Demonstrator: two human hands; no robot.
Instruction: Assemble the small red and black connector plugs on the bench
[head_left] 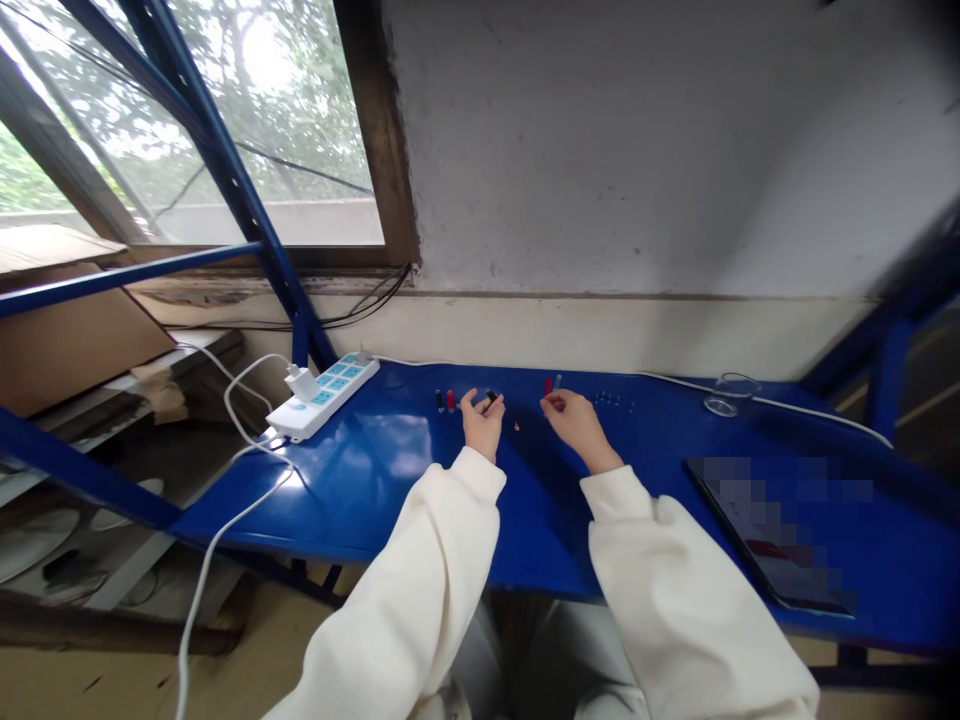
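My left hand (484,428) is over the blue table, palm partly turned up, its fingers closed around a small black cylinder (491,396). To its left a black cylinder (439,401) and a red cylinder (451,401) stand upright, close together. My right hand (576,425) has thumb and fingertips pinched together; what they hold is hidden. Just beyond those fingertips show another red cylinder (548,385) and a clear, thin piece (557,382); I cannot tell whether the hand touches them. Between the hands lies a tiny light-coloured bit (516,427).
Several tiny clear parts (609,398) are right of my right hand. A round transparent dish (721,406) sits near the back, and a dark tablet (757,545) lies at the right. A white power strip (330,395) with cables occupies the left end, beside the blue frame (247,200).
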